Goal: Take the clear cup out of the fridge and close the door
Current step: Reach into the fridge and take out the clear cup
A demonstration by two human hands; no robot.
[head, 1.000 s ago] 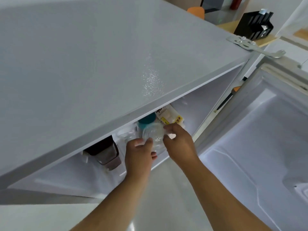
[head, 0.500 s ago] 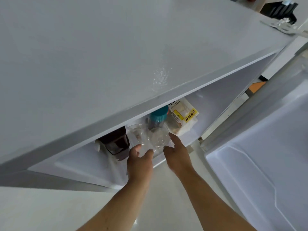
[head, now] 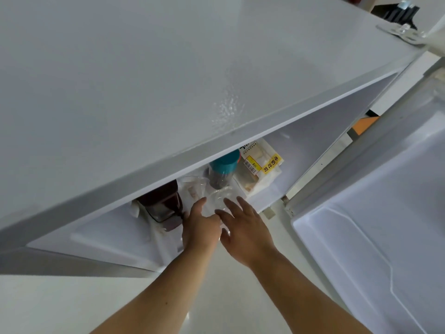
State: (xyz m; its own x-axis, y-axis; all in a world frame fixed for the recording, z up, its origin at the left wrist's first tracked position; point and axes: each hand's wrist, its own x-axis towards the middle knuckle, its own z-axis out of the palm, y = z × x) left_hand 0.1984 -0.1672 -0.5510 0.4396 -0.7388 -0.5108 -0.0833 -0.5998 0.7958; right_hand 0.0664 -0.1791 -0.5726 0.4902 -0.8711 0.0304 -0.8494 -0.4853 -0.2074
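Landmark: fridge, small, grey-white, seen from above; its flat top fills the upper left of the view.

Door: swung fully open at the fridge's right, white moulded inner liner facing up toward the camera.

Clear cup: at the front edge of the fridge's shelf, just below the top panel's lip, lying tilted with its mouth toward the camera. It sits between the two hands.

Second clear cup: just left of and behind the first, inside the fridge; its outline is faint.

Left hand: at the fridge opening, thumb raised along the clear cup's left side, fingers curled under it. Contact looks likely, but the transparent wall makes a firm grasp hard to confirm.

Right hand: beside the left, at the cup's right side, fingers spread and extended toward the fridge interior, loosely open; fingertips at or just touching the cup's rim.

Teal-lidded jar: upright inside the fridge, directly behind the clear cup.

Bread packet: with yellow label, right of the jar, deeper on the shelf.

Dark container: left of the cups, near the fridge's front edge.

Metal hinge plate: on the fridge top's far right corner.
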